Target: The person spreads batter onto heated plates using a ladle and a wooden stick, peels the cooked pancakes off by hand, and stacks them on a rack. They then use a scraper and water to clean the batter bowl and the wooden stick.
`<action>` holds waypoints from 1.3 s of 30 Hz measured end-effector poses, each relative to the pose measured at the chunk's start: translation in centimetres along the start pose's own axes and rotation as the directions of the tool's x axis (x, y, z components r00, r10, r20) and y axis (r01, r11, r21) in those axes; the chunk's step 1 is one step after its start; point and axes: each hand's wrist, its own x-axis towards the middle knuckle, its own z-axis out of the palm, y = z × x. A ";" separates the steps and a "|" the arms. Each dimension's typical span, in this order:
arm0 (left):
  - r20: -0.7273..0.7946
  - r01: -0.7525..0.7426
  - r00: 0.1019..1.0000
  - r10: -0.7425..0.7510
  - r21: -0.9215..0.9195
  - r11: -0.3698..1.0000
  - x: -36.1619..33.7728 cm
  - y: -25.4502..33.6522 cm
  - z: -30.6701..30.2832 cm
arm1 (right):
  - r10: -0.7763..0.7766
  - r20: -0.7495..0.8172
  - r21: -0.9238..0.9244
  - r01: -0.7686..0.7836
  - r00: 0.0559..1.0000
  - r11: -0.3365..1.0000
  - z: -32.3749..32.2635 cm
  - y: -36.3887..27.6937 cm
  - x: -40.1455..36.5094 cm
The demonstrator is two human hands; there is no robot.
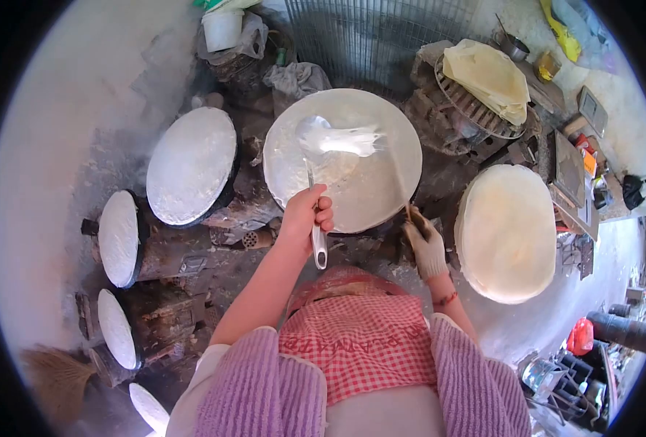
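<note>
Left hand (307,215) has its fingers wrapped tight round the ladle (314,138), its bowl down in white batter (353,140) on the centre round griddle (381,189), while the gloved right hand (426,247) grips a thin brown stick (409,213) at the griddle's near rim.

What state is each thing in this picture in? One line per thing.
Centre griddle: partly smeared with wet batter.
Ladle: bowl down in that batter.
Left hand: shut on the Ladle handle.
Right hand: gloved, shut on thin tool.
Left griddle: fully coated white.
Round stack: piled flat.
</note>
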 end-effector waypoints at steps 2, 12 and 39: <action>-0.036 0.106 0.994 -0.106 0.012 0.994 -1.4 -0.2 -0.1 | 0.050 0.038 -0.010 -0.049 0.998 0.999 0.7 1.7 -1.2; 0.525 0.555 0.829 -0.193 -0.724 0.410 -4.6 3.4 -1.6 | 0.284 0.280 0.038 -0.306 0.917 0.951 2.4 -6.0 -1.8; -0.002 -0.096 0.976 0.218 -0.901 0.423 -28.9 -6.4 -21.6 | 0.112 0.530 -0.565 0.252 0.841 0.786 2.6 0.5 -0.1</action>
